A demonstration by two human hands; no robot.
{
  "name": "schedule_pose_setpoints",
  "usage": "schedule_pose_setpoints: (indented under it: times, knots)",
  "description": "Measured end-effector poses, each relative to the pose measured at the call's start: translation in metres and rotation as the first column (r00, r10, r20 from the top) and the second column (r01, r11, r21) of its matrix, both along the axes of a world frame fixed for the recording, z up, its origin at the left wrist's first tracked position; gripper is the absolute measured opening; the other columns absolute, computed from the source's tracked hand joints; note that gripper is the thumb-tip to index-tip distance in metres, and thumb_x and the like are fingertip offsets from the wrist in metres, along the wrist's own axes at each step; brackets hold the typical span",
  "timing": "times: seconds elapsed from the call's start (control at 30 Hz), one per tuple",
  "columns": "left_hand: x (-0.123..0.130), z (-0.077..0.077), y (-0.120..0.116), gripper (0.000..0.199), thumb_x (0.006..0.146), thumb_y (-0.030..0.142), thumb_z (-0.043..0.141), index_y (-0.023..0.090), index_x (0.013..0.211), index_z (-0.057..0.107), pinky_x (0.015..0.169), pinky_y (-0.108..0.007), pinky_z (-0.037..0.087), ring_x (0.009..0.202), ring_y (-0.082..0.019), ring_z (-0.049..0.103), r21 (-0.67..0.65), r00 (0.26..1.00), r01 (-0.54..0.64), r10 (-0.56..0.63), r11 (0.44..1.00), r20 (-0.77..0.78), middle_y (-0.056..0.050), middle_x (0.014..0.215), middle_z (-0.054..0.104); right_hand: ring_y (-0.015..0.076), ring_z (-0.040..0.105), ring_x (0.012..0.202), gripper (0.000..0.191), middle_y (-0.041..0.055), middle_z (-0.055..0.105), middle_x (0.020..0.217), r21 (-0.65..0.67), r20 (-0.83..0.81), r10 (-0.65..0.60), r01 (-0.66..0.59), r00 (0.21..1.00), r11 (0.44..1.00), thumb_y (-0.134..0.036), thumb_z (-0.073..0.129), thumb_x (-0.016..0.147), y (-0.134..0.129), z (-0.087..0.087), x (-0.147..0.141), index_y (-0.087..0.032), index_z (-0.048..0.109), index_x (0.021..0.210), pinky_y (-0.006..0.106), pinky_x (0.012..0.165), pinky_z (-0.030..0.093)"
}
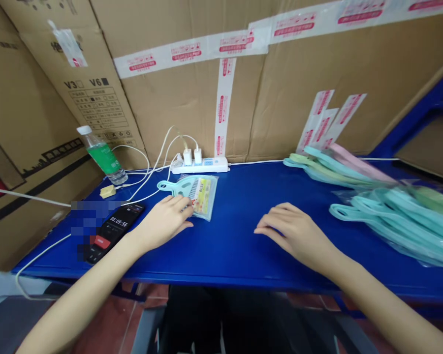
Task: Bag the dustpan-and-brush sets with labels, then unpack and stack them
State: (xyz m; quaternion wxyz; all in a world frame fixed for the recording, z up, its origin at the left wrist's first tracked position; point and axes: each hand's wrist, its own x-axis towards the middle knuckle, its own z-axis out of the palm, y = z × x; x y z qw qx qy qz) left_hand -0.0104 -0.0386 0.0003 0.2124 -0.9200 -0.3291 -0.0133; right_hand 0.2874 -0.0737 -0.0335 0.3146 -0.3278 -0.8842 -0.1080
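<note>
A small turquoise dustpan and brush set (208,201) in a clear bag, with a yellow printed card, lies on the blue table in front of the power strip. My left hand (170,216) is at its near left edge, fingers loosely bent and apart, overlapping the bag; whether they touch it I cannot tell. My right hand (293,233) hovers or rests over the table to the right, loosely curved and open, holding nothing. Further right lie bagged turquoise items with looped handles (395,216), nearest to that hand.
A white power strip (200,165) with plugged chargers lies along the cardboard wall (192,103). To the left are a green-labelled water bottle (105,156), a phone (116,231) showing a timer, and loose white cables. More green, turquoise and pink items (339,164) lie at the back right.
</note>
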Motion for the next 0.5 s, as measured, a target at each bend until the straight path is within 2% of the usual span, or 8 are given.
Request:
schedule_pose_setpoints:
  times: [0.1,0.2,0.27,0.33,0.4,0.43,0.5]
  knots:
    - [0.02,0.004,0.016,0.039,0.085,0.013,0.066,0.018,0.123,0.061,0.091,-0.038,0.051,0.112,-0.027,0.063,-0.119,0.996,-0.032,0.021,0.992,-0.092,-0.012,0.124,0.065,0.0164,0.063,0.06,0.025,-0.001,0.067,0.068,0.082,-0.095,-0.092,0.1,0.991,0.992,-0.025,0.044,0.102,-0.017,0.0,0.023,-0.023,0.055,0.08,0.033,0.066,0.045]
    - [0.03,0.007,0.027,0.051,0.087,0.003,0.053,0.025,0.133,0.056,0.098,-0.039,0.05,0.118,-0.026,0.062,-0.245,0.988,-0.064,0.028,0.967,-0.149,-0.009,0.138,0.058,0.0185,0.065,0.065,0.015,0.0008,0.069,0.074,0.188,-0.14,-0.242,0.266,0.96,0.945,-0.022,0.048,0.099,-0.032,0.004,0.051,-0.025,0.055,0.086,0.033,0.066,0.047]
    - [0.033,0.006,0.031,0.054,0.087,0.0,0.045,0.024,0.134,0.056,0.099,-0.039,0.05,0.118,-0.026,0.062,-0.313,0.989,-0.087,0.044,0.946,-0.14,-0.009,0.139,0.057,0.0204,0.066,0.071,0.009,0.0036,0.069,0.079,0.28,-0.148,-0.363,0.391,0.92,0.877,-0.021,0.05,0.097,-0.04,0.008,0.072,-0.024,0.056,0.091,0.033,0.068,0.049]
    - [0.033,0.005,0.03,0.058,0.085,-0.003,0.04,0.023,0.134,0.057,0.1,-0.038,0.051,0.119,-0.025,0.062,-0.338,0.991,-0.104,0.07,0.935,-0.111,-0.009,0.139,0.057,0.0233,0.066,0.076,0.007,0.0071,0.069,0.082,0.362,-0.161,-0.49,0.513,0.857,0.778,-0.024,0.05,0.097,-0.045,0.011,0.095,-0.024,0.056,0.095,0.035,0.07,0.05]
    - [0.031,0.004,0.029,0.062,0.083,-0.005,0.037,0.023,0.133,0.058,0.102,-0.038,0.05,0.122,-0.024,0.06,-0.334,0.992,-0.114,0.089,0.936,-0.09,-0.009,0.139,0.057,0.0267,0.066,0.079,0.016,0.0114,0.069,0.085,0.397,-0.182,-0.61,0.626,0.771,0.672,-0.033,0.046,0.098,-0.05,0.014,0.119,-0.021,0.057,0.099,0.037,0.07,0.051]
    - [0.031,0.003,0.028,0.063,0.082,-0.006,0.035,0.023,0.132,0.059,0.102,-0.038,0.05,0.122,-0.024,0.06,-0.331,0.992,-0.118,0.094,0.936,-0.088,-0.009,0.139,0.057,0.0278,0.066,0.081,0.022,0.013,0.069,0.086,0.391,-0.197,-0.654,0.67,0.73,0.631,-0.038,0.045,0.098,-0.053,0.014,0.131,-0.021,0.057,0.1,0.039,0.07,0.051]
    - [0.03,0.003,0.026,0.064,0.081,-0.006,0.034,0.023,0.133,0.059,0.102,-0.038,0.051,0.123,-0.024,0.059,-0.33,0.99,-0.128,0.102,0.935,-0.092,-0.008,0.14,0.057,0.0303,0.065,0.089,0.031,0.0152,0.069,0.093,0.3,-0.229,-0.748,0.776,0.623,0.555,-0.045,0.042,0.097,-0.058,0.014,0.156,-0.02,0.057,0.106,0.043,0.076,0.05]
